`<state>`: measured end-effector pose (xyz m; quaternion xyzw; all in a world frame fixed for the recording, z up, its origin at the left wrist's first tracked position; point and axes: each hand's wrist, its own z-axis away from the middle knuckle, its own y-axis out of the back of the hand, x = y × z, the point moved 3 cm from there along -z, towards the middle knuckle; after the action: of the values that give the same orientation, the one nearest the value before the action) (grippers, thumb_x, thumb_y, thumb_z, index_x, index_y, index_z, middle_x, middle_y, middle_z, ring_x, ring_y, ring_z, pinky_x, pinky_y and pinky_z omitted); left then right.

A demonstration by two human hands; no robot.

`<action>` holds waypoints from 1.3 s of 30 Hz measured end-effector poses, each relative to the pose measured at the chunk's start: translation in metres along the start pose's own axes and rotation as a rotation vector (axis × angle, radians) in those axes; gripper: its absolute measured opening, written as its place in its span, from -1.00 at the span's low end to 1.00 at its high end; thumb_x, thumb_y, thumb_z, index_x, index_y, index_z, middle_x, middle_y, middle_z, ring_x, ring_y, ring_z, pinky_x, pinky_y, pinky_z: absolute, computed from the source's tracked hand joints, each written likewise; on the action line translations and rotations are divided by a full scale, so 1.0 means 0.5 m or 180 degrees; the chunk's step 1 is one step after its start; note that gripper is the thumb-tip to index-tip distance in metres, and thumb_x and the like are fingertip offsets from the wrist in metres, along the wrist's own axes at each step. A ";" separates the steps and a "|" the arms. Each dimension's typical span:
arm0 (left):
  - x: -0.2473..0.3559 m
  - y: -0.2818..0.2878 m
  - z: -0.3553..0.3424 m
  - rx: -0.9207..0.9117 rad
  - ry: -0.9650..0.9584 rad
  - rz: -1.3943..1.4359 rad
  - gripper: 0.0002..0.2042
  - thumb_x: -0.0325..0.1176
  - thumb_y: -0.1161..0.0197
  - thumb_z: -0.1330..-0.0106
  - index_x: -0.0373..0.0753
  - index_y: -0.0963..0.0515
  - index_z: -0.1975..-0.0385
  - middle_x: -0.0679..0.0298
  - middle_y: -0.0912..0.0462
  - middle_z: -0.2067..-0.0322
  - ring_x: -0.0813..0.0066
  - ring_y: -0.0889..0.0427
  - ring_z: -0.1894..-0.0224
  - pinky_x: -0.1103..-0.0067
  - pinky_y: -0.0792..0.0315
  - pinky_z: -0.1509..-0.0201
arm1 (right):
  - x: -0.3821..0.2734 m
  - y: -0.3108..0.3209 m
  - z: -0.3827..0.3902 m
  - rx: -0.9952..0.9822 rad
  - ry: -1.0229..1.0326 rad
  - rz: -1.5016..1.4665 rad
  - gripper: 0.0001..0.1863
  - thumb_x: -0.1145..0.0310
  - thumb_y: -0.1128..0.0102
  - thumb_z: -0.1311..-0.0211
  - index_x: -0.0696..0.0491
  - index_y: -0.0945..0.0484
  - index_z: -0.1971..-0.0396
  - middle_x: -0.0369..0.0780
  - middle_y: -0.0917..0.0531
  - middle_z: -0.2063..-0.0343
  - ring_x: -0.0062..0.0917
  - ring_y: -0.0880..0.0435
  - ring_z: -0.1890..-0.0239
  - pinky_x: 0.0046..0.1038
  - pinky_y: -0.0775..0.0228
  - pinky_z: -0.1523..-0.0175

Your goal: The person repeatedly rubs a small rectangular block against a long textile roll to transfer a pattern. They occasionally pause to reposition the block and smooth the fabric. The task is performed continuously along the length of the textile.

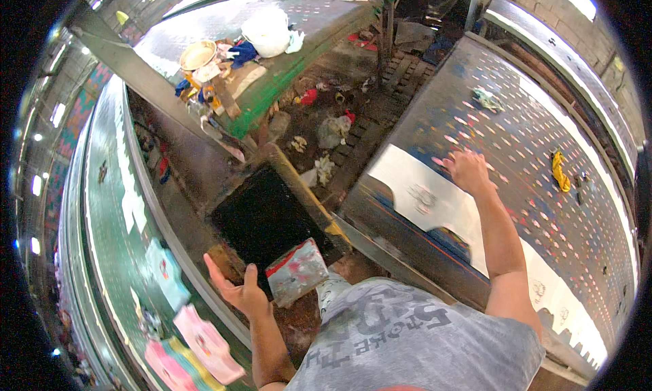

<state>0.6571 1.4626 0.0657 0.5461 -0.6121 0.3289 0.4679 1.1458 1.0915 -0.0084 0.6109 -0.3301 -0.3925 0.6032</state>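
Note:
My right hand (467, 170) is raised at the long dark printing table (530, 201), fingers apart and nothing visible in them, near a white cut fabric piece (421, 201) with a faint printed drawing. More white pieces (557, 309) lie along the table's near side. My left hand (241, 289) is open, fingers spread, beside a black screen-like frame (248, 197) with yellowish edges. A grey, red-smeared board or plate (295, 275) rests at that frame's lower corner, just right of my left hand. A yellow rag (560, 170) and a pale rag (485, 99) lie on the dark table.
A long green table (112, 207) with pastel garment pieces (207, 340) runs along my left. Ahead, another table (190, 24) holds a white bucket (265, 34), a bowl (198, 55) and cloths. Scraps and bags (334, 131) litter the floor between tables. Metal posts (475, 7) stand at the back.

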 end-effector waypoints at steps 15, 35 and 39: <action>-0.189 -0.261 -0.652 -0.1666 0.0150 0.0166 0.04 -0.69 -0.45 -0.24 -0.33 -0.15 -0.81 -0.02 -0.36 -0.68 0.14 -0.36 -0.68 0.28 -0.20 -0.77 | -0.140 -0.037 -0.169 -0.0743 -0.2140 0.0185 -0.15 -0.42 -0.25 -0.54 0.24 -0.88 0.06 0.17 -0.89 -0.03 0.09 -0.85 -0.21 0.12 -0.58 -0.42; -0.150 -1.151 -0.831 -0.2625 0.0339 0.0968 0.03 -0.79 -0.38 -0.18 -0.36 -0.19 -0.78 0.02 -0.44 -0.59 0.19 -0.52 -0.54 0.32 -0.38 -0.65 | -0.117 0.046 -0.410 0.1256 -0.1665 -0.0721 -0.66 0.11 -0.52 -0.45 0.02 -0.90 -0.01 -0.09 -0.93 0.11 -0.10 -0.90 -0.01 -0.07 -0.73 -0.22; -0.140 -1.351 -0.848 -0.2496 0.0291 0.0858 0.04 -0.82 -0.35 -0.16 -0.31 -0.21 -0.79 0.07 -0.42 -0.62 0.20 -0.49 -0.56 0.32 -0.33 -0.68 | -0.119 0.094 -0.659 0.1343 -0.0831 -0.1016 -0.73 0.15 -0.54 -0.43 0.01 -0.89 0.06 -0.12 -0.93 0.12 -0.13 -0.89 0.00 -0.06 -0.71 -0.20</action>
<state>1.4048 1.7487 0.0739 0.2264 -0.7355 0.1532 0.6199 1.4103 1.2985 0.0314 0.7113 -0.3789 -0.4804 0.3459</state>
